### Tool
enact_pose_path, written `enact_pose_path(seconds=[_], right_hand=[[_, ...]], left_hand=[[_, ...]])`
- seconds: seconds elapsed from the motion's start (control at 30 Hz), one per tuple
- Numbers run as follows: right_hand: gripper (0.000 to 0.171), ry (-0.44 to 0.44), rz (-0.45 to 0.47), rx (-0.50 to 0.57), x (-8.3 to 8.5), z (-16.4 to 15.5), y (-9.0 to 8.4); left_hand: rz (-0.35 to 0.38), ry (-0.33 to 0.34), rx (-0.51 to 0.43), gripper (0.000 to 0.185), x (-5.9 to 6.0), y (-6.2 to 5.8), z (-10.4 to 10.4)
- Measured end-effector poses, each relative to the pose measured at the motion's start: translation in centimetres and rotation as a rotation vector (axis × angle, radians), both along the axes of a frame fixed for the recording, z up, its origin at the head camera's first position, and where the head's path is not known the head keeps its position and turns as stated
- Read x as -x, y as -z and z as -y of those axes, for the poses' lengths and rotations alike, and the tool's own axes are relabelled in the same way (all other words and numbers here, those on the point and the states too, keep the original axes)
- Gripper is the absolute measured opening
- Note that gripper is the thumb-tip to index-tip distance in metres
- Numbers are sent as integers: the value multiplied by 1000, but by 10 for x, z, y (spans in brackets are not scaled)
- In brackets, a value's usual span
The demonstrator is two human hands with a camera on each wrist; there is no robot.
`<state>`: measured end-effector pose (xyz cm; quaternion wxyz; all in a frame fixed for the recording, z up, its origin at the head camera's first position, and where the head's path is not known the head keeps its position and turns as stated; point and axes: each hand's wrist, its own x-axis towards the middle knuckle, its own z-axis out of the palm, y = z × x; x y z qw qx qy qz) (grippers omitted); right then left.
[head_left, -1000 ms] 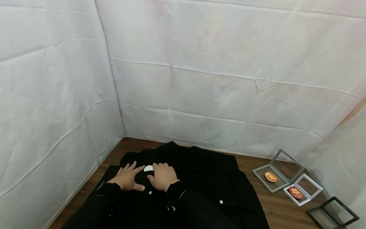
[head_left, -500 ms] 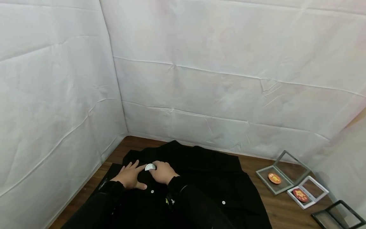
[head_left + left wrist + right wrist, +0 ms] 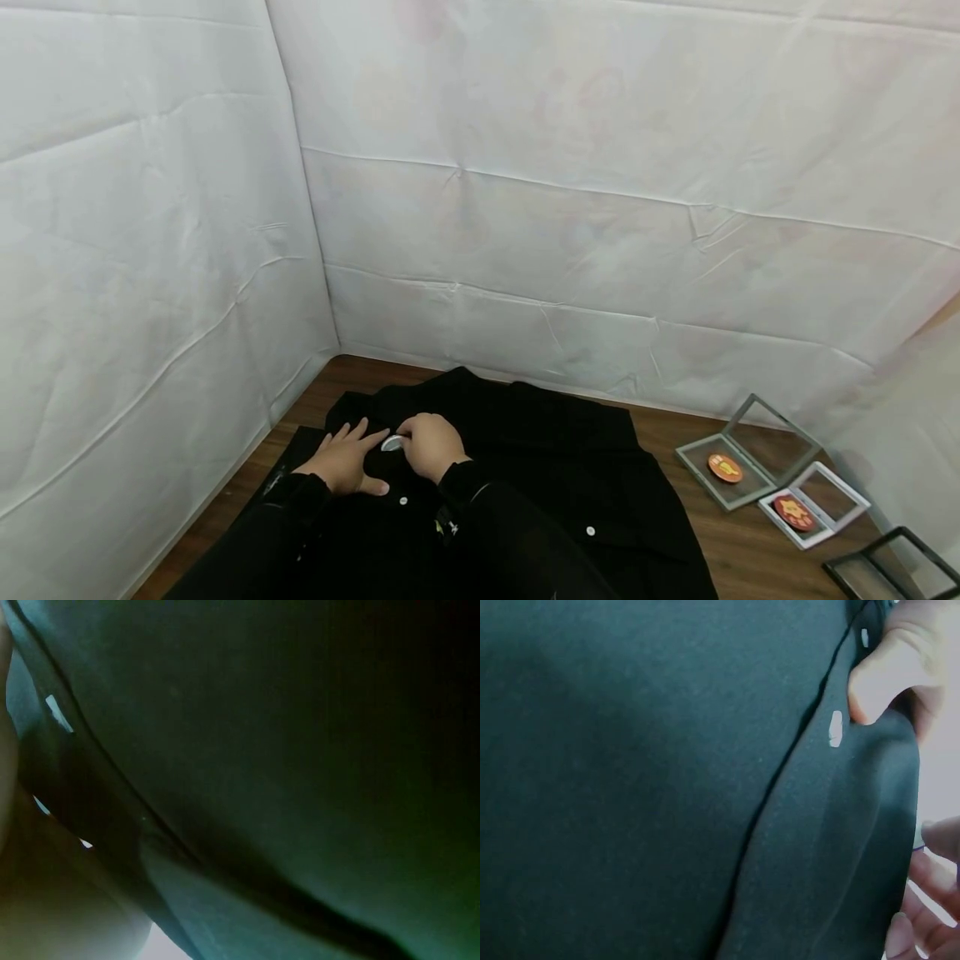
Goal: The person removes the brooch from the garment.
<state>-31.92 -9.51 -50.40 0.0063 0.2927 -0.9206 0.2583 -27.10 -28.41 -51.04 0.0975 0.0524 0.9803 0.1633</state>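
A black shirt (image 3: 525, 467) lies spread, with small white buttons (image 3: 403, 501) showing. My left hand (image 3: 341, 462) rests on the cloth, its fingers spread and its thumb stretched toward the right hand. Between the hands sits a round white badge (image 3: 392, 443), partly covered by my right fingers. My right hand (image 3: 433, 446) pinches the badge's right edge with curled fingers. Dark cloth (image 3: 667, 787) fills most of the right wrist view, with a thumb (image 3: 889, 679) against it at upper right. In the left wrist view, dark fabric (image 3: 262, 750) hides nearly everything but blurred skin at the left.
Three open hinged frames stand along the right of the wooden table (image 3: 742, 533): a grey one (image 3: 701, 483) with an orange badge (image 3: 725, 468), a white one (image 3: 806, 542) with a red badge (image 3: 793, 513), and a black one (image 3: 847, 575). White sheeting (image 3: 525, 250) walls the back and left.
The whole scene has shifted slightly right in the head view. My right hand has turned a little over the badge, which now looks narrower and more tilted. The left hand keeps its spread pose.
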Motion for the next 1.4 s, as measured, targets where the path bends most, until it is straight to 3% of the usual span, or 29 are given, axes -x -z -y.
enact_pose_path(seconds=[0.2,0.5,1.0,1.27,1.4], right_hand=[[11,-30,-118,-73,2,3,7],[11,-62,-153,-100,-2,7,11],[16,-194,-275,-35,-6,5,14],[17,-214,-309,6,-5,1,11],[18,-204,-289,33,-5,-2,11]], left_hand=[[-2,3,10,104,3,4,2],[17,-3,9,110,4,7,4],[37,0,-48,116,3,9,9],[52,4,-77,118,5,11,11],[51,4,-92,123,7,18,15]])
